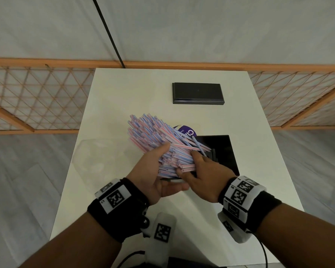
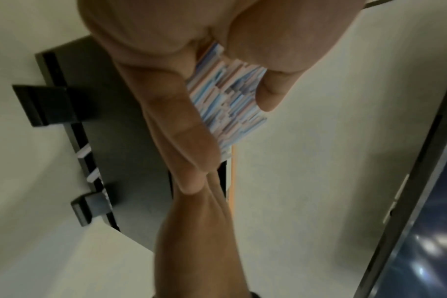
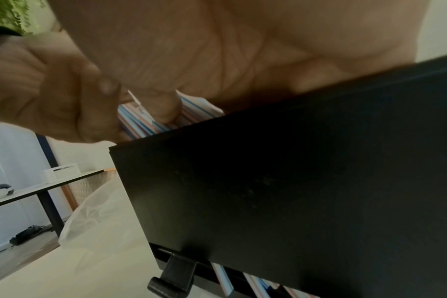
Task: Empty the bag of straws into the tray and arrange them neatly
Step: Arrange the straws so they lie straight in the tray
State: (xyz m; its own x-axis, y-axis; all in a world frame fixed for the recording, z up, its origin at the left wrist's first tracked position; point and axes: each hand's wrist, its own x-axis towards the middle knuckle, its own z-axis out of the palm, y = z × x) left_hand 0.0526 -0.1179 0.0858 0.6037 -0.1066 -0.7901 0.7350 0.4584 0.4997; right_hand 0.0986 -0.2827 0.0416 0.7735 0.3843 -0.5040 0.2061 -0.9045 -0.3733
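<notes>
I read the left hand [image 1: 153,171] as cupped under the near end of the bundle of straws [image 1: 159,140], thumb curled over the top and fingers wrapped beneath; the left wrist view confirms it, with striped straw ends showing between thumb and fingers [image 2: 181,129]. The right hand [image 1: 201,176] meets the same bundle from the right: its fingertips press against the straws' cut ends, index laid along the upper side, thumb tucked under the near end. From the right wrist view I see a finger bearing on the straws at the tray's edge, so I log this hand as pressing and steadying, fingers partly curled round the bundle's end.

The straws are pink, blue and white striped. They fan out up and to the left from the hands, far ends splayed, a few loose ones crossing toward the right over the tray.

The black tray [image 1: 220,151] sits on the white table [image 1: 124,93] directly beneath and right of the hands; the bundle's near end overlaps its left part. A few straws lie at the tray's edge in the wrist views.

The clear bag [image 1: 97,151] lies flat on the table left of the hands. A purple label [image 1: 188,132] shows behind the bundle. A second black rectangular piece [image 1: 198,93] lies well apart at the table's far side
</notes>
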